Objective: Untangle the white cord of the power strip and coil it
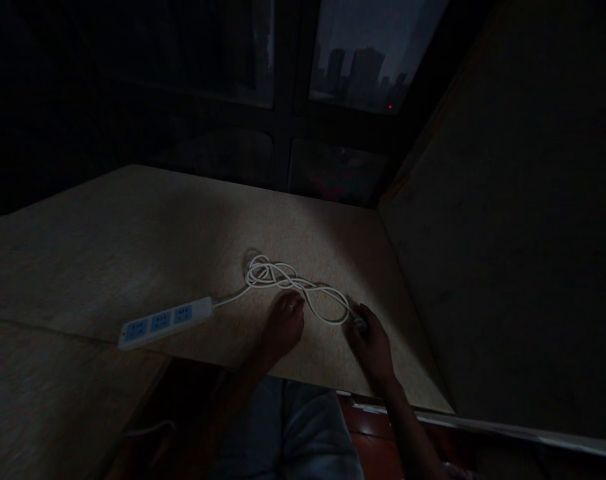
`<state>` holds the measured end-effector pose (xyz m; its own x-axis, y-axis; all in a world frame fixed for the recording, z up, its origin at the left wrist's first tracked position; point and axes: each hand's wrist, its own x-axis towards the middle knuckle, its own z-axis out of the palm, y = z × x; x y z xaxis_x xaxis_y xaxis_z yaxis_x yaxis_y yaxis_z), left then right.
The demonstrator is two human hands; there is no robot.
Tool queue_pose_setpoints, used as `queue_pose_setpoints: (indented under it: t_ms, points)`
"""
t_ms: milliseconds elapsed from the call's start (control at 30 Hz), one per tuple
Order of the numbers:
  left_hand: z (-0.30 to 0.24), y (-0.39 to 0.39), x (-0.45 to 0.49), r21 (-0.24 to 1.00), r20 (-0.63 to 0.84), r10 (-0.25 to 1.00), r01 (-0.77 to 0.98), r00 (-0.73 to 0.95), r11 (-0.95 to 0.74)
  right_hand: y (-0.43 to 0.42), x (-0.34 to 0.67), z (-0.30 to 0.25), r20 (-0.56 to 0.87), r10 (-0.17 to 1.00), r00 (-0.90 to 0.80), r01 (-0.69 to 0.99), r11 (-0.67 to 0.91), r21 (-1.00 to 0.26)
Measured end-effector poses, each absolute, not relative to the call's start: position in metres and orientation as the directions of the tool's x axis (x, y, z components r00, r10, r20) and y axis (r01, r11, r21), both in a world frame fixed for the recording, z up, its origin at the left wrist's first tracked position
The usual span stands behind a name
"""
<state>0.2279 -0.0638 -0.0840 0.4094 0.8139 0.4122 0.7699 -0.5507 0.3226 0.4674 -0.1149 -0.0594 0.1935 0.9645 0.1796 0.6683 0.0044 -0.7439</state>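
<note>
A white power strip (167, 323) with blue socket panels lies at the left on the stone-like counter. Its white cord (270, 273) runs right in loose, tangled loops. My right hand (373, 343) is closed around the plug (360, 324) at the cord's far end. Close beside the middle of the cord is my left hand (284, 328), a ring on one finger. Its fingers are curled in, and the fingertips are at or against the cord. Whatever they may hold is hidden in the dim light.
The counter (183, 227) ends at a dark window frame (285, 153) at the back. A dark wall panel (513, 233) rises along its right side. Below the front edge are my legs (303, 430) and a reddish floor (373, 433).
</note>
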Motion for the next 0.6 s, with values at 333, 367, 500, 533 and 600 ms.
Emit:
queue_pose_setpoints:
  t_ms: [333, 367, 500, 533, 600]
  points:
    - [-0.082, -0.075, 0.232, 0.102, 0.398, 0.784, 0.827, 0.476, -0.553, -0.117, 0.462, -0.055, 0.183, 0.971, 0.152, 0.704, 0.023, -0.709]
    - [-0.082, -0.075, 0.232, 0.112, 0.396, 0.791, 0.830, 0.467, -0.546, -0.117, 0.462, -0.056, 0.182, 0.972, 0.150, 0.708, 0.023, -0.706]
    - [-0.083, -0.076, 0.232, 0.140, 0.373, 0.802, 0.826, 0.466, -0.546, -0.118, 0.460, -0.059, 0.177, 0.975, 0.134, 0.716, 0.028, -0.698]
    - [-0.083, -0.076, 0.232, 0.145, 0.381, 0.801, 0.826, 0.461, -0.545, -0.118, 0.460, -0.060, 0.181, 0.975, 0.131, 0.719, 0.032, -0.695]
    - [-0.082, -0.076, 0.233, 0.157, 0.407, 0.796, 0.824, 0.449, -0.545, -0.119, 0.461, -0.061, 0.196, 0.972, 0.126, 0.725, 0.044, -0.687]
